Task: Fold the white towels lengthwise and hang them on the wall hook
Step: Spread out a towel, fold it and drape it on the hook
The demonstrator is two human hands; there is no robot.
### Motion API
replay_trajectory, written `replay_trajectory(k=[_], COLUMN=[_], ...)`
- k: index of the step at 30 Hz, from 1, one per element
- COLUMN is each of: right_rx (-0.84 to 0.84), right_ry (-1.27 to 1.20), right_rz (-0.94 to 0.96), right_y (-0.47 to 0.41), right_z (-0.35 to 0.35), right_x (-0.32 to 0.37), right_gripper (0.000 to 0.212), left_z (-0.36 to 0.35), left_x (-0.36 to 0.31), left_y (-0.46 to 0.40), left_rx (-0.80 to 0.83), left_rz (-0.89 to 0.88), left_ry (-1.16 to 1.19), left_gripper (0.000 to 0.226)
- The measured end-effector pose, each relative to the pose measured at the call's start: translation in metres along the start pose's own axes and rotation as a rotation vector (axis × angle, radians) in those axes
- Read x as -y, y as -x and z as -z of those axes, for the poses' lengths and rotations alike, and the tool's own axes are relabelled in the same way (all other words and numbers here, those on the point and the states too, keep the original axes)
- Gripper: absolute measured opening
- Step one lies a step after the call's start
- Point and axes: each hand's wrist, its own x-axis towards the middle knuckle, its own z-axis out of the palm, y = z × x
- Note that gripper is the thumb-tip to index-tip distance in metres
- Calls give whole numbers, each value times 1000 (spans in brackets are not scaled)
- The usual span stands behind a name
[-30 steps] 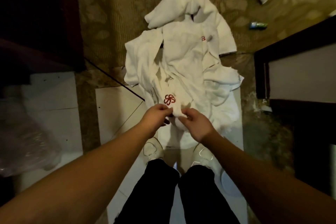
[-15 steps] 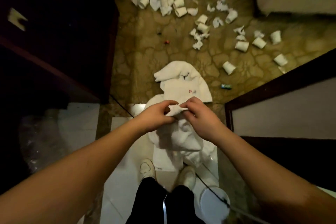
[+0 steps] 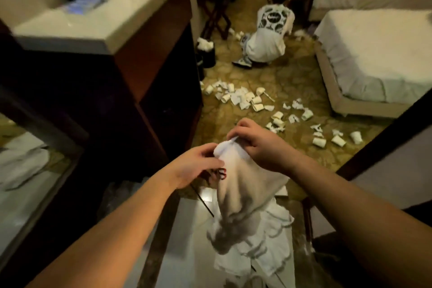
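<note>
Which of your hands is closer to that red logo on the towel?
Left. The left hand holds the towel right beside the red logo; the right hand pinches the top edge, farther up.

A white towel [image 3: 236, 184] with a red emblem hangs bunched from its pinched top edge, above more white towels [image 3: 264, 248] heaped on the floor.

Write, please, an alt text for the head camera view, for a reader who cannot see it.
Two bare hands, left hand and right hand, pinch the top edge of a white towel that hangs down toward more white towels heaped on the floor. Beyond, paper cups litter the patterned carpet, and a person in white crouches near two beds.
</note>
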Motion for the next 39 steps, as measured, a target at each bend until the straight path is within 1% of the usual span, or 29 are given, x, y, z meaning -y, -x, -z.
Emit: replay_trajectory(k=[4,6,8,10,11,13,15,18,21,25,27,29,31,34,36,39], right_rx=[0,-11,-3,23,38,60,78,64,17,-38,-43,-36,-66,-70,-65,-91], right_ry=[154,291,422,535,580,620,662,726,684,616,586,562,526,411,362,315], right_rz=[99,169,204,226,242,252,245,241,271,351,374,357,375,388,408,424], right_y=[15,24,32,44,51,64,79,100,121,150,161,173,185,208,228,257], right_z=[12,10,4,-5,-9,-21,-36,-55,-72,-83,-88,-95,-104,-120,-135,-155], right_x=[63,90,114,138,150,173,195,229,267,318,341,365,384,400,410,424], right_gripper=[21,23,25,28,29,28,28,26,23,19,20,20,19,20,19,20], left_z=[14,21,26,31,33,35,36,36,35,29,24,17,8,-9,-25,-53], left_x=[-14,-14,-9,-2,2,11,22,38,50,61,65,71,78,96,112,131], left_y=[65,93,122,155,172,210,249,303,356,424,455,490,527,581,616,656], left_rx=[-221,-332,-439,-507,-510,-484,-479,-530,-594,-670,-672,-640,-582,-505,-464,-490], left_rz=[-97,-131,-175,-235,-249,-240,-221,-223,-165,-119,-80,-9,60,140,214,324], left_ry=[-511,-695,-854,-973,-962,-901,-914,-915,-878,-831,-794,-724,-606,-339,-219,-216], left_gripper=[16,14,23,33,32,22,22,22,13,24,28,28,28,12,18,30])
